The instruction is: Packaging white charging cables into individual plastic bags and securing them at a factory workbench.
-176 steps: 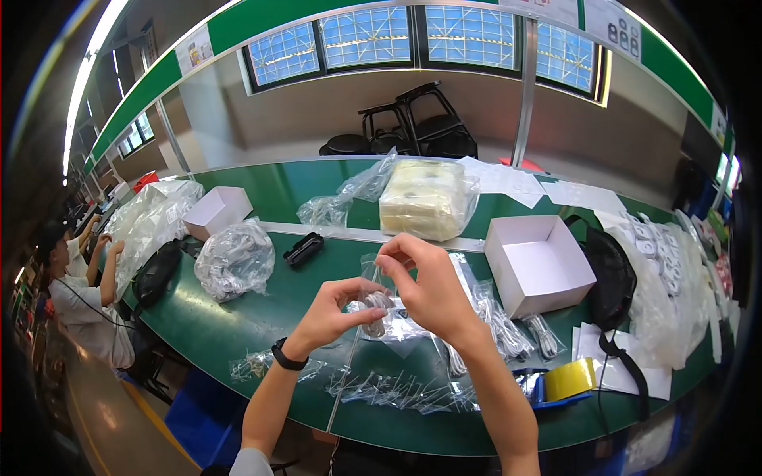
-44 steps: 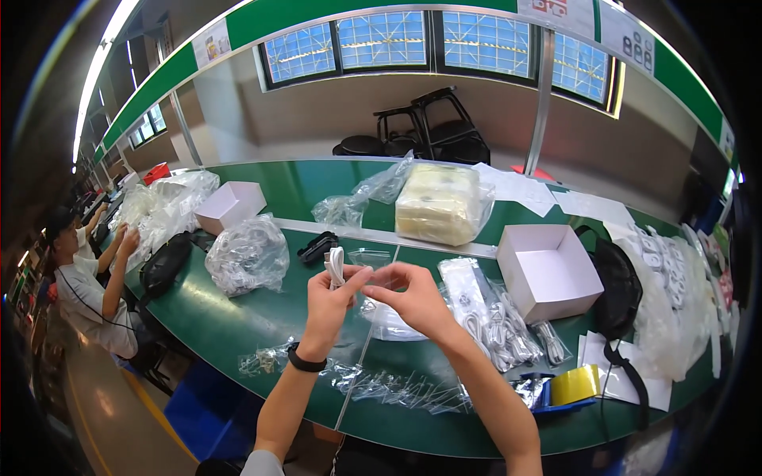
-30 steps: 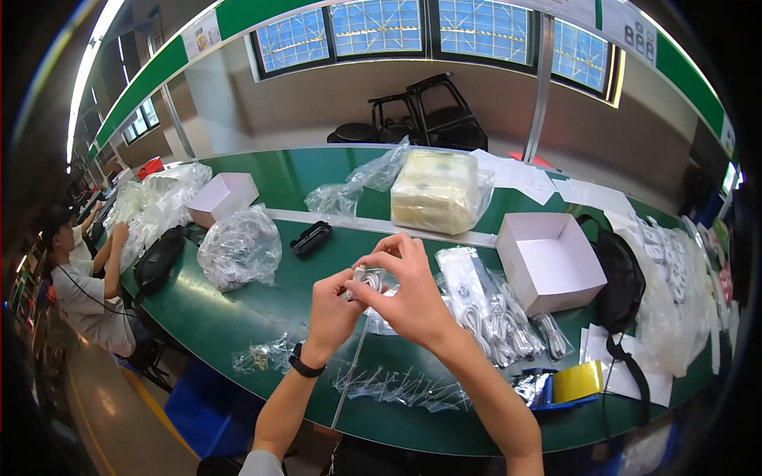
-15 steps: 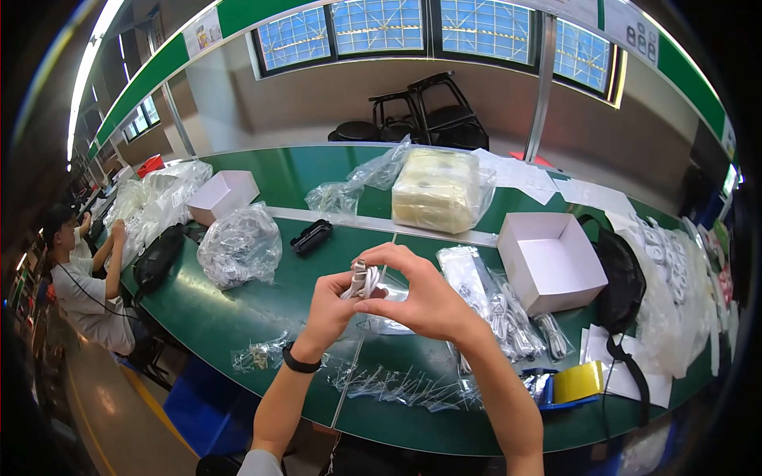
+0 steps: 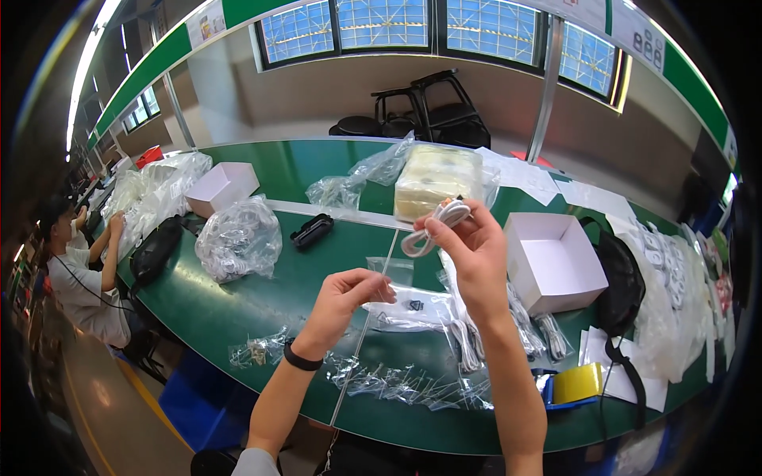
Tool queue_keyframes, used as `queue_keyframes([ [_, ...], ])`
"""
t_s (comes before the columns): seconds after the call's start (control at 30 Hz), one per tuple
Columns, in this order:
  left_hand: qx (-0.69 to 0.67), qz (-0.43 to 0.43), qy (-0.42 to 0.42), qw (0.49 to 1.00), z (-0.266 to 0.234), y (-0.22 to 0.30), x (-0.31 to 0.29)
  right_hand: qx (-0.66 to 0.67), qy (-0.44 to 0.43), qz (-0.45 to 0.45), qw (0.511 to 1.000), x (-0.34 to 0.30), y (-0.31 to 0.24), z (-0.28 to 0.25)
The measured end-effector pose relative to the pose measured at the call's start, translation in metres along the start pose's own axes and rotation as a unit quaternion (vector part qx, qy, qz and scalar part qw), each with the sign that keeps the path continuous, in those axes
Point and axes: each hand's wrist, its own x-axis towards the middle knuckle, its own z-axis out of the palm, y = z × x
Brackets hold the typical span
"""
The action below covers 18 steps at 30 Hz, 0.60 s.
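Hands up over the green table [image 5: 262, 297], mid-scene: right hand [image 5: 468, 254] raised, fingers pinched shut on a coiled white cable [image 5: 435, 226], loop dangling just left of the thumb. Left hand [image 5: 340, 305] lower and nearer, thumb and forefinger pressed together on the edge of a small clear plastic bag [image 5: 390, 278], hanging flat between the two hands. Black band on the left wrist [image 5: 302, 358]. Just beneath, on the table, a flat clear pouch with white lining and a small dark mark [image 5: 413, 308]. Near edge strewn with a row of crinkled clear bags [image 5: 397, 385]. Right of centre, open white square box [image 5: 556, 262], lid off, plain inside. Beyond it, black strap bag [image 5: 619, 282], then a heap of bagged white items [image 5: 675, 293] further right. Near right, yellow tape roll [image 5: 578, 383] on white sheets. Far centre, blocky cream package in clear wrap [image 5: 436, 181]. Left of centre, bulging clear sack of bagged cables [image 5: 238, 238], small black case [image 5: 311, 231] beside it, closed white box [image 5: 222, 186] further left. Far left, seated person in white shirt [image 5: 75, 278]. Up on the wall, green band with rectangular white signs [image 5: 208, 20].
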Motion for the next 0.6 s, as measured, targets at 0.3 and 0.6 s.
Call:
queue_keyframes([
  [0.3, -0.275, -0.068, -0.062, 0.957, -0.003, 0.005, -0.001, -0.191, -0.127, 0.087, 0.970, -0.009, 0.026, 0.009],
  [0.6, -0.376, -0.233, -0.144, 0.885, 0.000, 0.007, -0.006, -0.244, -0.101, 0.051, 0.963, -0.013, 0.023, 0.020],
])
